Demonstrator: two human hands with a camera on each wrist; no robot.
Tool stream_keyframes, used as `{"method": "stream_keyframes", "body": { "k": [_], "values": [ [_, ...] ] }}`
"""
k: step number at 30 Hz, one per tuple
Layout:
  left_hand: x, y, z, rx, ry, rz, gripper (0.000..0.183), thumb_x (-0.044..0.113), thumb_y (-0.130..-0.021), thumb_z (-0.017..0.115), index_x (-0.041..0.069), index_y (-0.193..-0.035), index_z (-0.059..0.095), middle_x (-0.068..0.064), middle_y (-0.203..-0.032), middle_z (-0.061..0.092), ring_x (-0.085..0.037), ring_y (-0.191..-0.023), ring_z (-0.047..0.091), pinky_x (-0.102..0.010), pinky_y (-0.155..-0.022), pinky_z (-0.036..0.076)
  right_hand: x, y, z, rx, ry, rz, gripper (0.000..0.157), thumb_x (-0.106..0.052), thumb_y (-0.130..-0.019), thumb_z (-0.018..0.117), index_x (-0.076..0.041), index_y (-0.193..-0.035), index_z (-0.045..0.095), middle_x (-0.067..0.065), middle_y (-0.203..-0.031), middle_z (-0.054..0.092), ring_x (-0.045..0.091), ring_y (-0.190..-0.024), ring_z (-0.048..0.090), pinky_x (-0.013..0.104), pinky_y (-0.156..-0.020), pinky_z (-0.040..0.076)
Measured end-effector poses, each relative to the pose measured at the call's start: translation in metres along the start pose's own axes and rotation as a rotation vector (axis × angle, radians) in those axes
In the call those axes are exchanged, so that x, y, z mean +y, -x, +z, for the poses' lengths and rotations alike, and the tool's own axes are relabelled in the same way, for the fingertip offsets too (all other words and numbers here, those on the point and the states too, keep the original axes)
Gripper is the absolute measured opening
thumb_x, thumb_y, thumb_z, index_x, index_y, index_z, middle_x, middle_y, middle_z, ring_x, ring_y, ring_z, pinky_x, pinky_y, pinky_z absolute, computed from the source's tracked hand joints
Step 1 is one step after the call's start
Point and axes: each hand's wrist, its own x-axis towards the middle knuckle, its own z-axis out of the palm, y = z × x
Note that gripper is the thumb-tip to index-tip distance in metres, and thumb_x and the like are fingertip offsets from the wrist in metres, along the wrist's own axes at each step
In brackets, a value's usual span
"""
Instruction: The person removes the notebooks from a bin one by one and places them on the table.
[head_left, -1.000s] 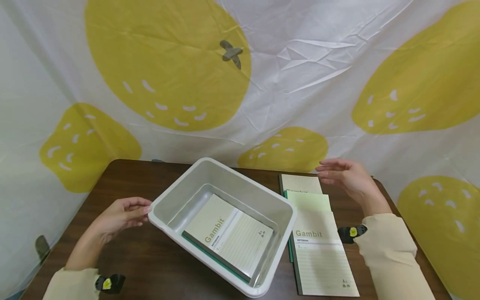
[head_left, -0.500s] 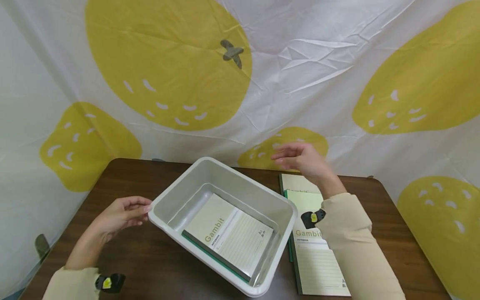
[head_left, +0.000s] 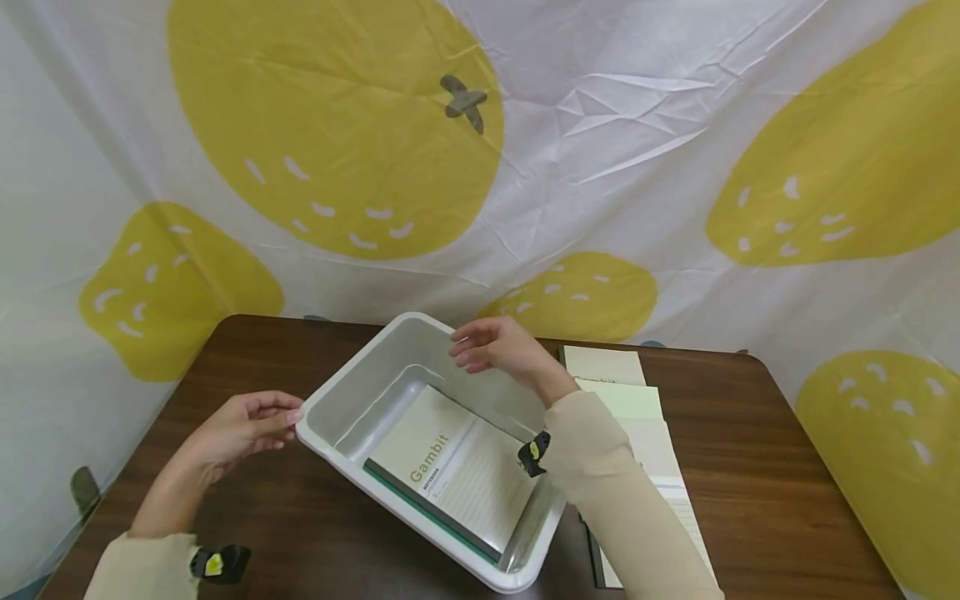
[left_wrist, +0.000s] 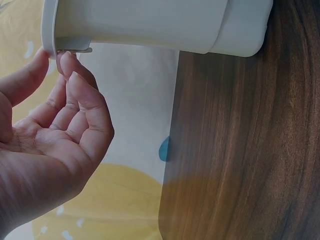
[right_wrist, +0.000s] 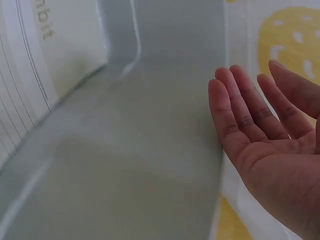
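Observation:
A light grey plastic basin [head_left: 360,358] stands at an angle on the table. My left hand [head_left: 243,429] pinches the rim at its left corner between thumb and fingertips, as the left wrist view shows at the basin's rim [left_wrist: 49,25]. Inside the basin, a Gambit notebook [head_left: 427,442] with a dark green spine lies face up. Over the far rim hovers my right hand [head_left: 498,346], its fingers loosely extended and holding nothing. In the right wrist view, that hand [right_wrist: 270,130] is beside the basin's inner wall [right_wrist: 150,125].
Right of the basin, several notebooks lie overlapping in a column, the front notebook [head_left: 652,442] partly hidden by my right sleeve [head_left: 622,500]. A dark wooden table [head_left: 765,467] carries everything. Behind it hangs a white cloth [head_left: 600,167] printed with yellow fruit.
My right hand has moved left, from above the notebooks on the right to over the basin's far rim. The left hand stays at the basin's corner, and the basin has not visibly moved.

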Motion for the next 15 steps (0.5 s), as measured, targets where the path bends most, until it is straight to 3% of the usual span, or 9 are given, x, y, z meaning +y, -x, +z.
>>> {"method": "stream_keyframes", "body": {
  "k": [4, 7, 15],
  "values": [
    [0.000, 0.000, 0.000, 0.002, -0.002, 0.000, 0.045, 0.016, -0.090, 0.063, -0.018, -0.115, 0.047, -0.004, -0.086, 0.062, -0.016, -0.078, 0.059, -0.026, -0.067, 0.052, 0.007, -0.009, 0.017, -0.059, 0.003, 0.012, 0.032, 0.011, -0.085, 0.057, 0.016, -0.116, 0.053, 0.029, -0.107, 0.061, 0.028, -0.089, 0.064, 0.037, -0.079, 0.052],
    [0.000, 0.001, -0.001, 0.007, -0.007, -0.001, 0.045, 0.016, -0.090, 0.063, -0.018, -0.115, 0.047, -0.004, -0.086, 0.062, -0.017, -0.078, 0.059, -0.026, -0.067, 0.052, 0.014, -0.017, 0.029, -0.068, 0.010, 0.035, 0.031, 0.011, -0.084, 0.057, 0.015, -0.115, 0.055, 0.028, -0.107, 0.061, 0.025, -0.089, 0.064, 0.035, -0.079, 0.052],
    [-0.002, 0.000, -0.001, -0.008, 0.013, 0.015, 0.043, 0.014, -0.090, 0.062, -0.018, -0.114, 0.047, -0.003, -0.086, 0.062, -0.014, -0.077, 0.059, -0.026, -0.067, 0.052, 0.046, -0.028, 0.052, 0.046, 0.008, 0.171, 0.027, 0.008, -0.083, 0.060, 0.012, -0.110, 0.059, 0.011, -0.089, 0.066, 0.012, -0.073, 0.056, 0.037, -0.077, 0.050]
  ]
}}
